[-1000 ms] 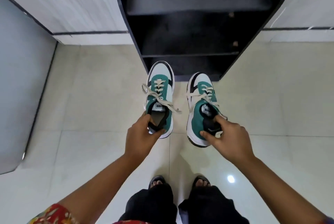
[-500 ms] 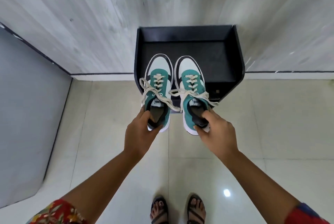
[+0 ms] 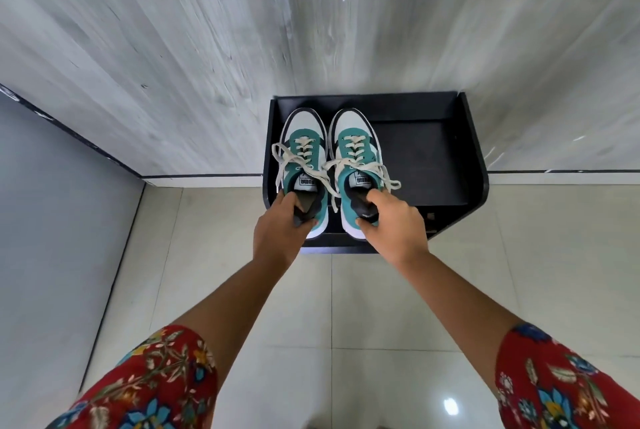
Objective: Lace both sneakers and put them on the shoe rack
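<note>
**Both sneakers held over the rack's top shelf**

Over the left half of the black shoe rack (image 3: 433,165), two laced teal-and-white sneakers sat side by side, toes pointing at the grey wood-grain wall (image 3: 207,47). The left hand (image 3: 280,231) pinched the heel of the left sneaker (image 3: 304,158), fingers closed around the collar with the thumb on the outside. The right hand (image 3: 394,224) gripped the heel of the right sneaker (image 3: 356,158) the same way, one finger tucked inside the opening. Cream laces (image 3: 349,165) were tied in loose bows, their loops and ends trailing over the sides. Whether the soles rested on the shelf or hung just above it could not be told. Red floral sleeves (image 3: 156,383) covered both upper arms, above pale glossy floor tiles (image 3: 346,342).
</note>
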Motion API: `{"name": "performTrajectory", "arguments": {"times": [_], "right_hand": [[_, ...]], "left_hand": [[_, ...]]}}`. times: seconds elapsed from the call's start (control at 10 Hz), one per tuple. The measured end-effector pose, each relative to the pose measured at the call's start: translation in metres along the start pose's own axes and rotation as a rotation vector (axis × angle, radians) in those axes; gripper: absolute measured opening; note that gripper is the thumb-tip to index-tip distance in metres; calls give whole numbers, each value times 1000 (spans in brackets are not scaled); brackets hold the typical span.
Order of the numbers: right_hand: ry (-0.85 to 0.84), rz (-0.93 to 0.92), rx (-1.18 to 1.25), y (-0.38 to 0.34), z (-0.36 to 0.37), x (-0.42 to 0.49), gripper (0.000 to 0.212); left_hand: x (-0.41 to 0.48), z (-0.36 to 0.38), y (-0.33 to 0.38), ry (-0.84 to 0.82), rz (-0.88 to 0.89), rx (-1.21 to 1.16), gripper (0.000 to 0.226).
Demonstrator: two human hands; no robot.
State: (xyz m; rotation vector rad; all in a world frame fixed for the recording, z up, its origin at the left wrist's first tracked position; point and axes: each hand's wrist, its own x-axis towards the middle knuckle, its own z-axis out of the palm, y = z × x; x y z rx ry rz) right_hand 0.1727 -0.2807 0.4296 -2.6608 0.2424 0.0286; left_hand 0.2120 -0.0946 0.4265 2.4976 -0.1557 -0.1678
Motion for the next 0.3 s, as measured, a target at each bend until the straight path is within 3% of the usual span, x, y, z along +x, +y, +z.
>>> {"name": "performTrajectory", "arguments": {"times": [0.3], "right_hand": [[-47, 62, 10, -9, -1, -5, 38]], "left_hand": [[0, -5, -2, -63, -27, -62, 31]]}}
